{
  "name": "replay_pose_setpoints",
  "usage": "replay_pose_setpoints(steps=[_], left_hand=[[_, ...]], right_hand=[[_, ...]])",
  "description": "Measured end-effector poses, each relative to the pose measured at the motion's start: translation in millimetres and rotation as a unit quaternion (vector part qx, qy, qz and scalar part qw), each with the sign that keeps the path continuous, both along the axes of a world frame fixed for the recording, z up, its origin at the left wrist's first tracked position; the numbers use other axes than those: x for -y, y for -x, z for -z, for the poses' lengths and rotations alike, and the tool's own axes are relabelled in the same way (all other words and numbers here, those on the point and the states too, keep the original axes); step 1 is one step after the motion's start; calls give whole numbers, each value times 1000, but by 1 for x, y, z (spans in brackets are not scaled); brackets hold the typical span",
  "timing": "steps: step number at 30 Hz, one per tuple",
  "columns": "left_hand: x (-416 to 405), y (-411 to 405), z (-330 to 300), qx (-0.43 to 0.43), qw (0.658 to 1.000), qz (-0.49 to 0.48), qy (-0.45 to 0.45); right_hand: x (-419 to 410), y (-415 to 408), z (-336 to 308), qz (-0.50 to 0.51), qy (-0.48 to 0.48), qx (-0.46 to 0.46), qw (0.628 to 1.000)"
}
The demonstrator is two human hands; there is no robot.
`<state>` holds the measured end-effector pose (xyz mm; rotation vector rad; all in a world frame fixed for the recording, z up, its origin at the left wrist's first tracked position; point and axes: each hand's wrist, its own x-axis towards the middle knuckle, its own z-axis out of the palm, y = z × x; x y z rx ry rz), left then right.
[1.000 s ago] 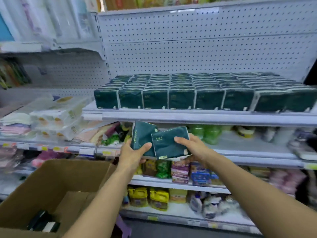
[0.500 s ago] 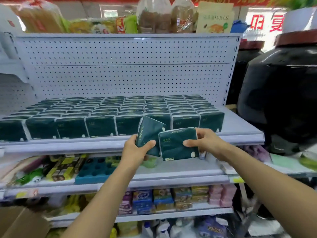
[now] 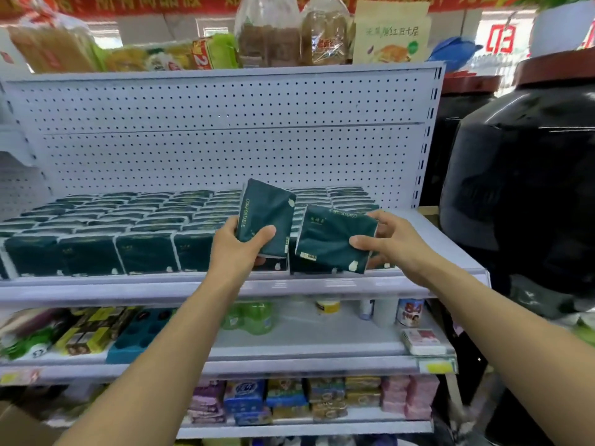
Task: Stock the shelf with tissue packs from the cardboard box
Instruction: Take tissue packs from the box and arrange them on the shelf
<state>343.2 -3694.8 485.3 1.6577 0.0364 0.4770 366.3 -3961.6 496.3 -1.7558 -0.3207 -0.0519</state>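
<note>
Each hand holds one dark green tissue pack in front of the shelf (image 3: 450, 252). The left hand (image 3: 238, 249) has its grip clamped on the left pack (image 3: 267, 217): the thumb lies across the pack's lower front and the fingers curl behind it, so the pack stands nearly upright, tilted a little to the right, with white lettering running down its left edge. The right hand (image 3: 392, 243) has its grip clamped on the right pack (image 3: 335, 239), thumb on the front face and fingers wrapped over the top right corner; this pack lies wider than tall, tipped with its face toward the camera. The two packs are just beside each other and do not clearly touch. Both are held above the front right part of the shelf, over the rows of stocked packs (image 3: 128, 226), which fill the shelf from the left edge across to behind the hands, standing on edge in tight lines back to the white pegboard (image 3: 225, 140). A bare strip of shelf shows at the far right. A corner of the cardboard box (image 3: 16, 426) shows at the lower left. Below are lower shelves (image 3: 306, 346) with mixed goods, and a large black jar (image 3: 528, 194) stands to the right.
</note>
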Motion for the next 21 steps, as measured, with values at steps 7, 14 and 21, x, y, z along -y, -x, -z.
replay_pose_setpoints(steps=[7,14,21], left_hand=[[-26,-28,-32,42,999,-35,-2],[-17,-89,-64,50,998,24,-32],[-19,-111,-74,57,998,21,-18]], right_hand=[[-29,-30,-21,27,-21,60,998],[-6,-77,-53,100,-5,102,990],[-26,-85,-62,70,45,118,990]])
